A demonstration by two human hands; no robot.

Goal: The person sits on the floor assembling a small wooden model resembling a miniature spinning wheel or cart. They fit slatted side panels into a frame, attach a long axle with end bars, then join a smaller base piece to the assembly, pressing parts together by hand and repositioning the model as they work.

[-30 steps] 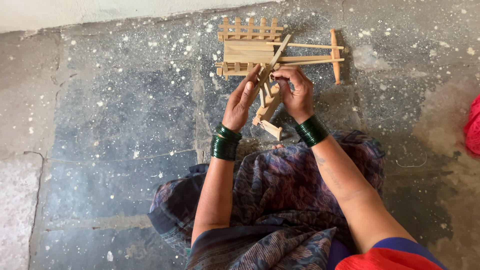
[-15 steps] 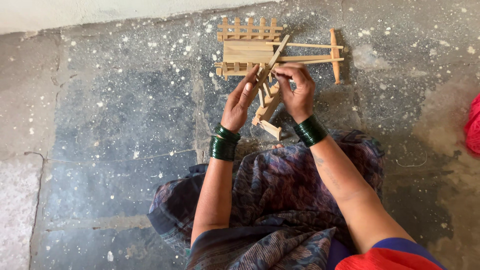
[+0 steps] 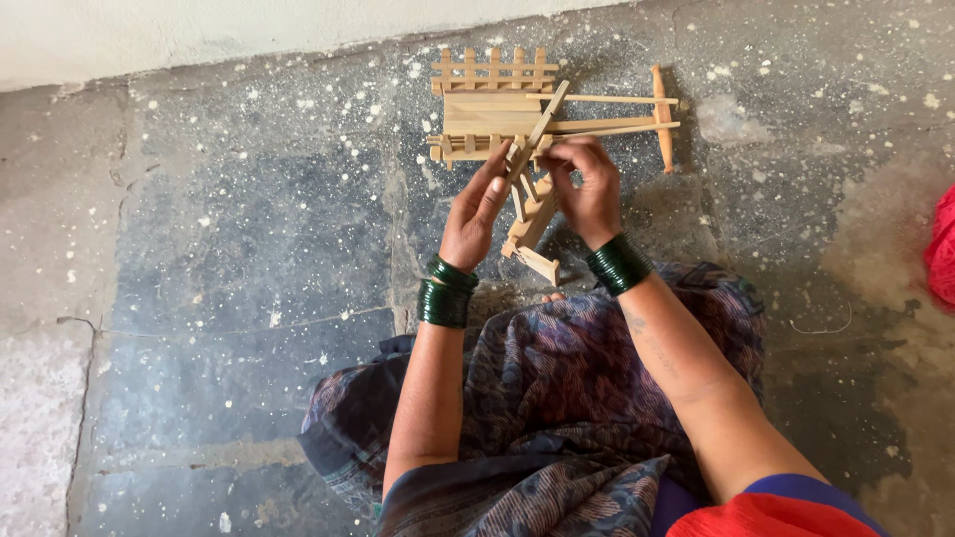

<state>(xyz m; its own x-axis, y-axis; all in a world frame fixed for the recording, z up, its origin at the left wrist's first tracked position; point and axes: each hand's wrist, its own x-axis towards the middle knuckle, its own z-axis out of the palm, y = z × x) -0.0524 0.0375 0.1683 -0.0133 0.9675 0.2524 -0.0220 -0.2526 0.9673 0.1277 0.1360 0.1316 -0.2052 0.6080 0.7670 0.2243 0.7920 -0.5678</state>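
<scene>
Pale wooden stick assembly [image 3: 530, 204], small and ladder-like, sits between your hands just above your lap, over the speckled grey stone floor [image 3: 249, 229]. Your left hand [image 3: 476, 211] braces its side with fingers mostly straight; your right hand [image 3: 589, 189] has fingers pinched on its upper end. It looks light, stiff, likely fragile at the joints, so grip the thicker rails. Pale wooden slatted cart frame [image 3: 542, 107] lies touching or just behind it. Floor left offers room.

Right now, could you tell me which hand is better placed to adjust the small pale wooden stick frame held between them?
Right: the right hand pinches the wooden stick frame at its top; the left hand only steadies it.
</scene>
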